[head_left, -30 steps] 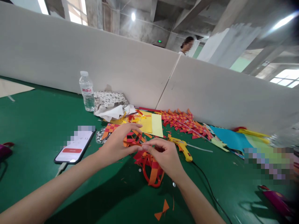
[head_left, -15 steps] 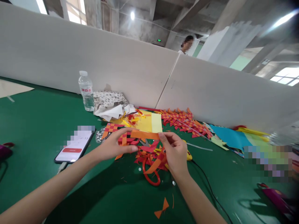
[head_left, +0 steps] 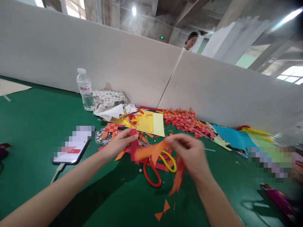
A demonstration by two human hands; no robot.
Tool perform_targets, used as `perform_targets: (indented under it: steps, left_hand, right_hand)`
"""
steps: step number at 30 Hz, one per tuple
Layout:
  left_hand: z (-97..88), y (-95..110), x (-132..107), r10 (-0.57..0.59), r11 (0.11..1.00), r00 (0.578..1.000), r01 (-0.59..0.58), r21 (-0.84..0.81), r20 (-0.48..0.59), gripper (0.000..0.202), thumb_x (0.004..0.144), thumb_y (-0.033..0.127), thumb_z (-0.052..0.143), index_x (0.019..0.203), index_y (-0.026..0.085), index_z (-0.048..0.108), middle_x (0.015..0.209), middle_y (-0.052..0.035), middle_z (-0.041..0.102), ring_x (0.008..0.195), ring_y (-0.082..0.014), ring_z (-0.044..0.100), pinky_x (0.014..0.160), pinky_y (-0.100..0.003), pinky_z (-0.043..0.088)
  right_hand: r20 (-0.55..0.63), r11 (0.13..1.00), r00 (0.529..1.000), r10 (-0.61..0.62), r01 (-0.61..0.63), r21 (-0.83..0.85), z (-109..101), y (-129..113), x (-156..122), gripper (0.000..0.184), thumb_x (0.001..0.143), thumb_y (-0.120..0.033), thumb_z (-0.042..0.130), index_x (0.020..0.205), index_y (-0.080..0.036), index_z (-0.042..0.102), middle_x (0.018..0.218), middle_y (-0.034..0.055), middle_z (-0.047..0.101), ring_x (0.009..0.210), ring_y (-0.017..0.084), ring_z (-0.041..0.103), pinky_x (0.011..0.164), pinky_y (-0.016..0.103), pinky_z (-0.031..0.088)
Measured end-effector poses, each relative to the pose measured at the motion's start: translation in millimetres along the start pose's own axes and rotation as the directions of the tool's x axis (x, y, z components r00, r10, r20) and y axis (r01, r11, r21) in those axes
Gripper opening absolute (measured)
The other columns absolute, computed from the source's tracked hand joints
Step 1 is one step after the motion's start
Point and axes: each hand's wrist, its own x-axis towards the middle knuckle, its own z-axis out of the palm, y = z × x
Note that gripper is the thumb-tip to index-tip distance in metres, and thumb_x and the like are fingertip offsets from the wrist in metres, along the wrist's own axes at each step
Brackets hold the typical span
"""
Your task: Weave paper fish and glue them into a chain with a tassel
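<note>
My left hand (head_left: 123, 141) pinches an upright red paper strip (head_left: 133, 145) between thumb and fingers. From it an orange paper strip (head_left: 146, 152) runs across to my right hand (head_left: 190, 153), whose fingers are closed on it and blurred by motion. More red and orange strips (head_left: 178, 178) dangle below the right hand. Beneath both hands lie scissors (head_left: 145, 173) with one red and one yellow handle loop, among red and orange paper pieces. Woven red-and-orange paper fish (head_left: 113, 127) lie just behind the left hand.
A phone (head_left: 75, 148) on a cable and a water bottle (head_left: 85, 91) stand left. Yellow paper sheets (head_left: 148, 121) and a heap of woven fish (head_left: 184, 121) lie along the white partition (head_left: 123, 63). Blue paper (head_left: 234, 137) is right. A person stands beyond the partition.
My right hand has moved right and slightly down, carrying the orange strip. The left hand now grips a red strip held upright. The scissors' yellow loop has come into sight.
</note>
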Motion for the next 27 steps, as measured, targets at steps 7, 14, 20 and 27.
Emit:
perform_targets:
  steps: [7,14,20,27]
  left_hand:
    - [11.8,-9,-20,-0.219,0.973,0.914,0.177,0.150,0.341,0.031,0.078,0.046,0.055,0.092,0.019,0.057,0.071,-0.0022,0.065,0.062,-0.0138,0.060,0.052,-0.023,0.044]
    - [-39.0,-17,-40,0.013,0.547,0.990,-0.126,0.827,0.142,0.038,0.076,0.048,0.055,0.107,0.027,0.060,0.090,-0.0057,0.068,0.075,-0.0202,0.063,0.055,-0.025,0.045]
    - [-24.9,-8,-43,0.305,0.115,0.930,-0.249,0.962,0.204,0.028,0.083,0.040,0.047,0.098,0.021,0.062,0.099,-0.0093,0.065,0.094,-0.0280,0.058,0.076,-0.038,0.045]
    - [14.3,-2,-15,0.282,0.192,0.915,-0.347,0.918,0.287,0.022,0.086,0.029,0.042,0.090,0.020,0.061,0.093,-0.0063,0.064,0.089,-0.0226,0.057,0.077,-0.036,0.045]
  right_hand:
    - [0.183,0.945,0.977,0.113,-0.049,-0.325,34,30,-22,0.026,0.078,-0.042,0.057,0.085,-0.019,0.066,0.052,-0.0024,0.061,0.045,0.011,0.052,0.044,0.021,0.037]
    - [-0.004,0.548,0.976,0.217,-0.125,-0.827,-38,89,10,0.026,0.077,-0.041,0.054,0.086,-0.021,0.069,0.057,0.0003,0.061,0.053,0.017,0.055,0.048,0.025,0.032]
    - [-0.157,0.324,0.959,0.238,-0.231,-0.917,-62,106,14,0.040,0.077,-0.055,0.047,0.091,-0.024,0.067,0.075,0.0058,0.067,0.065,0.023,0.062,0.049,0.028,0.034]
    - [-0.230,0.180,0.896,0.380,-0.316,-0.931,-74,106,15,0.049,0.075,-0.062,0.041,0.071,-0.019,0.065,0.079,0.0118,0.067,0.070,0.028,0.063,0.049,0.030,0.034]
